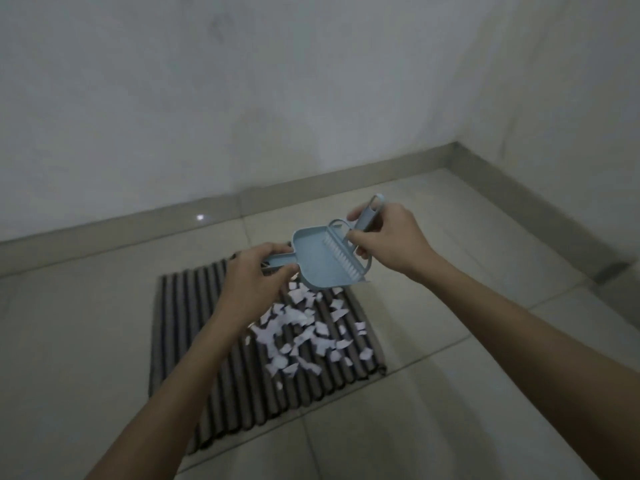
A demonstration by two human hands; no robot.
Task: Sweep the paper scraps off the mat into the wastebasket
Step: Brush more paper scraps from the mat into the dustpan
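A: Left hand (254,271) grips the pale blue plastic dustpan (320,261) by its handle; right hand (384,237) pinches the matching small brush (349,252), bristles resting in the pan.

B: Scraps?

A: White torn paper scraps (301,332) lie directly below both hands, on the dark ribbed floor mat (194,323); beige tiled floor (433,393), room corner; no wastebasket visible.

Pale tiled floor (433,427), ribbed striped mat (194,341) lying flat on it
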